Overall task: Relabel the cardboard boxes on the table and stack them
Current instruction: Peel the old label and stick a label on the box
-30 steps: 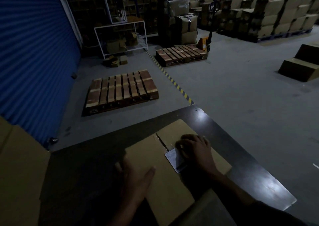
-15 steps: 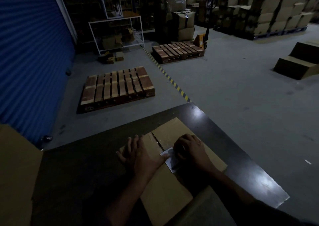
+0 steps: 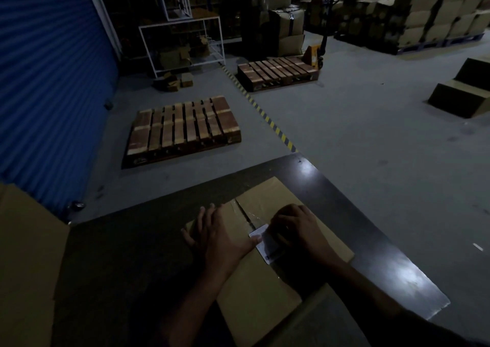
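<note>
— Now, how is the cardboard box seen from the head view?

— It is laid flat on the dark table, its taped seam turned upward.

— And the hands?

— The left hand is spread flat on the box, thumb tip touching the white label. The right hand is curled over the label; whether it is pinched cannot be told.

— Beyond the table?

— Two wooden pallets are seen on the floor.

Dim warehouse, apparently: stacked cartons, wooden pallets, pallet jack.
</note>
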Demonstrator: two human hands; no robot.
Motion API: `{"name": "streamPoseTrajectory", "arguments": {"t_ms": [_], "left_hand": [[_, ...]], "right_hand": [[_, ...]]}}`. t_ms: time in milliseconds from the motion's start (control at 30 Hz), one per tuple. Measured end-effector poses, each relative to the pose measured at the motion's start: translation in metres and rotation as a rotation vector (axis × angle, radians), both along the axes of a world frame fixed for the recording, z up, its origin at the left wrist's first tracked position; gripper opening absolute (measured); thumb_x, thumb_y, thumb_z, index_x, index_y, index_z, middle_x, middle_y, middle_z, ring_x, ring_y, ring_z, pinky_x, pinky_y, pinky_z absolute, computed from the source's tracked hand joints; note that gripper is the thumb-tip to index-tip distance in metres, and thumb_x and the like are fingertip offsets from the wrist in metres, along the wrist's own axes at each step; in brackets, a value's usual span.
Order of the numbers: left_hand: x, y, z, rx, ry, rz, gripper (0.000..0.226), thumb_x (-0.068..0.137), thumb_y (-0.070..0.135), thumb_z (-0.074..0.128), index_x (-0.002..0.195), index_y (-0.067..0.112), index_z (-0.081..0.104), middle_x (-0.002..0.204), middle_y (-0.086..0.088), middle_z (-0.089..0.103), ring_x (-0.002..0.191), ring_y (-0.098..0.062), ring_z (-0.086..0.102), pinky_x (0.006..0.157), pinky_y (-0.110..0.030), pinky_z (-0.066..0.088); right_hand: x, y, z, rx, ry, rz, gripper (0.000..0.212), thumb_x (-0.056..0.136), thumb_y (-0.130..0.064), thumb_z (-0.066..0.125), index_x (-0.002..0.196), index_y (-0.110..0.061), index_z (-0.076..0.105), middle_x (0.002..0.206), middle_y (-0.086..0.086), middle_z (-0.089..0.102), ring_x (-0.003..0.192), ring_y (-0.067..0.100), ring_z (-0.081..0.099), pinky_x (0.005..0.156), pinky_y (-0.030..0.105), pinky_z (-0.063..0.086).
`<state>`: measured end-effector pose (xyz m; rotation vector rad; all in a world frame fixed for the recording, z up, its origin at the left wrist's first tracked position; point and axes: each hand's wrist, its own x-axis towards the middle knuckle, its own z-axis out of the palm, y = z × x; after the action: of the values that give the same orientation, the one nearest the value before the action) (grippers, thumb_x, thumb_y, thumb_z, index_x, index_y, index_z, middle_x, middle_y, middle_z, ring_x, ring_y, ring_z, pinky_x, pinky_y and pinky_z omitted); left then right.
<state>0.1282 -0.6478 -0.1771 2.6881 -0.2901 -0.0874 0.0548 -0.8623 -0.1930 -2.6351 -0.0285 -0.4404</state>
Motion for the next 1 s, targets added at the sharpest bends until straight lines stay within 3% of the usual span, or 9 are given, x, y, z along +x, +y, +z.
{"name": "streamPoseTrajectory", "arguments": {"t_ms": [133,233,333,500,600,767,900,1000], "left_hand": [[0.0,0.001,-0.002,-0.022,-0.022,0.005,0.145,0.04,0.107,0.032,0.164,0.033,0.019,0.174,0.009,0.008,0.16,-0.012,-0.006,0.124,-0.063,-0.006],[-0.001,0.002,-0.003,-0.016,-0.032,0.003,0.141,0.043,0.107,0.036,0.163,0.034,0.02,0.174,0.011,0.009,0.16,-0.011,-0.005,0.124,-0.063,-0.006],[-0.001,0.003,-0.003,-0.02,-0.035,0.001,0.14,0.045,0.106,0.04,0.163,0.033,0.021,0.174,0.01,0.009,0.16,-0.011,-0.005,0.124,-0.063,-0.005],[0.001,-0.001,-0.006,-0.001,-0.045,0.001,0.154,0.032,0.117,0.015,0.162,0.034,0.019,0.173,0.009,0.009,0.16,-0.015,-0.003,0.124,-0.065,-0.004],[0.005,0.001,-0.011,-0.046,-0.05,-0.006,0.149,0.035,0.115,0.029,0.16,0.034,0.022,0.173,0.008,0.012,0.16,-0.014,-0.001,0.126,-0.065,-0.001],[0.002,0.0,-0.006,-0.019,-0.041,-0.001,0.138,0.043,0.106,0.035,0.16,0.035,0.023,0.173,0.01,0.01,0.16,-0.013,-0.003,0.124,-0.064,-0.005],[0.001,0.001,-0.005,-0.016,-0.025,-0.011,0.133,0.053,0.104,0.049,0.162,0.033,0.021,0.173,0.009,0.009,0.16,-0.014,-0.004,0.124,-0.064,-0.005],[0.001,0.002,-0.006,-0.023,-0.041,-0.007,0.137,0.048,0.106,0.042,0.162,0.032,0.023,0.173,0.01,0.011,0.16,-0.013,-0.004,0.124,-0.063,-0.007]], "right_hand": [[0.0,0.004,0.003,-0.067,-0.032,0.001,0.036,0.089,-0.054,0.05,0.113,-0.037,0.071,0.118,-0.006,0.064,0.108,0.017,0.055,0.091,0.04,0.046],[-0.001,0.005,0.004,-0.008,-0.079,-0.006,0.029,0.088,-0.05,0.052,0.1,-0.033,0.073,0.111,-0.006,0.064,0.1,0.01,0.051,0.086,0.039,0.046],[-0.003,0.004,0.003,-0.015,-0.049,-0.033,0.036,0.09,-0.052,0.05,0.112,-0.034,0.071,0.115,-0.006,0.062,0.104,0.011,0.05,0.089,0.037,0.044],[0.0,0.002,0.001,-0.036,-0.041,0.018,0.03,0.095,-0.049,0.05,0.103,-0.035,0.074,0.111,-0.009,0.067,0.105,0.013,0.057,0.09,0.04,0.043],[-0.001,0.001,0.001,-0.047,-0.039,0.001,0.033,0.094,-0.05,0.05,0.111,-0.034,0.072,0.114,-0.007,0.067,0.11,0.015,0.057,0.091,0.037,0.042],[-0.004,0.005,0.01,-0.016,-0.107,0.034,0.029,0.089,-0.045,0.054,0.097,-0.029,0.076,0.104,-0.006,0.069,0.099,0.008,0.053,0.083,0.04,0.047],[0.0,0.001,0.003,-0.043,-0.025,-0.004,0.039,0.09,-0.052,0.048,0.114,-0.035,0.073,0.113,-0.006,0.067,0.105,0.016,0.057,0.09,0.04,0.045],[0.0,0.0,0.004,-0.037,-0.082,0.036,0.029,0.089,-0.044,0.055,0.101,-0.03,0.077,0.102,-0.007,0.071,0.094,0.014,0.061,0.08,0.038,0.046]]}}
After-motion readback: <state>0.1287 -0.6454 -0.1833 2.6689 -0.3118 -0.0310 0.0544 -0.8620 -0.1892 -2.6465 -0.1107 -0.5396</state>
